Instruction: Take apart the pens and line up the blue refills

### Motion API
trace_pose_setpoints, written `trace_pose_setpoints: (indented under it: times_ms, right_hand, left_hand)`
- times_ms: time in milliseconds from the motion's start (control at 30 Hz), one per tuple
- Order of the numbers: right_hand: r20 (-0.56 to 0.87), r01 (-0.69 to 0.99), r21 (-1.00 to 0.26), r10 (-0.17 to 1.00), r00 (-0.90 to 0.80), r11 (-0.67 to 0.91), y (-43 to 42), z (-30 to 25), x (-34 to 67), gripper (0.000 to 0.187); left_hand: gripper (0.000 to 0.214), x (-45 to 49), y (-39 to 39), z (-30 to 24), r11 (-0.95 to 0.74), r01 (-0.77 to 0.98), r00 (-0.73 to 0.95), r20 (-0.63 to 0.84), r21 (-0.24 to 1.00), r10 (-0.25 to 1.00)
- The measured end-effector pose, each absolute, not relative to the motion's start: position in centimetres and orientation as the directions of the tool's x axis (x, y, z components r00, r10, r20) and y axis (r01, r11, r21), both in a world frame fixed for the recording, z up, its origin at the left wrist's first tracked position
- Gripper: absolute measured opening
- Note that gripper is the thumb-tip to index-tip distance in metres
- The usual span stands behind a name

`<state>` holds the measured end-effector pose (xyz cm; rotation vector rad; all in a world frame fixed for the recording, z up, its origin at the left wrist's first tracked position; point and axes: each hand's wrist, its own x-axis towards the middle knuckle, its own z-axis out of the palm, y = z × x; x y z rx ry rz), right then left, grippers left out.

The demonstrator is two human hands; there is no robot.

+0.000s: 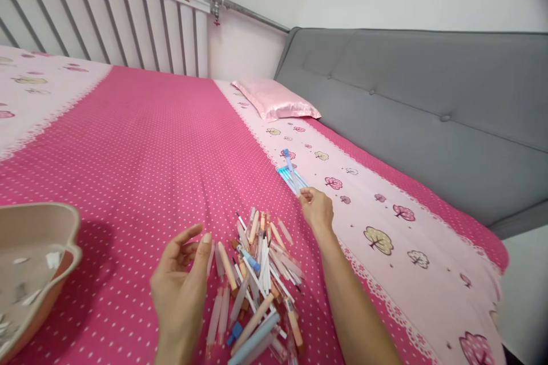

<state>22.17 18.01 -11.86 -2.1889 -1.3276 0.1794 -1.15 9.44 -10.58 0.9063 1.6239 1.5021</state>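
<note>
A heap of pens (257, 274) in orange, white and blue lies on the pink dotted bedsheet (141, 142). My left hand (182, 288) hovers just left of the heap, fingers apart and curled, holding nothing. My right hand (315, 208) reaches out past the heap, its fingers closed at the near end of a small row of blue pens (291, 175) laid side by side on the sheet. Whether the fingers hold a pen or only touch the row I cannot make out.
A beige and orange tub (29, 274) sits at the left edge. A pink satin pillow (276, 100) lies by the grey padded headboard (428, 108). A slatted white wall panel (107, 11) runs behind the bed. The bed's edge falls away at lower right.
</note>
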Motion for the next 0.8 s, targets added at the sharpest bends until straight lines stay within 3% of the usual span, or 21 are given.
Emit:
trace_pose_setpoints:
  times_ms: [300,800]
  right_hand:
    - [0.165,0.801,-0.438,0.839,0.518,-0.408,19.0,-14.8,22.1,0.026]
    - [0.253,0.881,-0.279,0.856,0.450,-0.381,19.8,-16.3,21.5,0.024]
  left_hand:
    - [0.050,-1.1,9.4,-10.7,0.091,0.023,-0.469,-0.070,0.996,0.881]
    - [0.051,-1.5,9.7,-11.8,0.109,0.033,-0.466,-0.082,0.993,0.881]
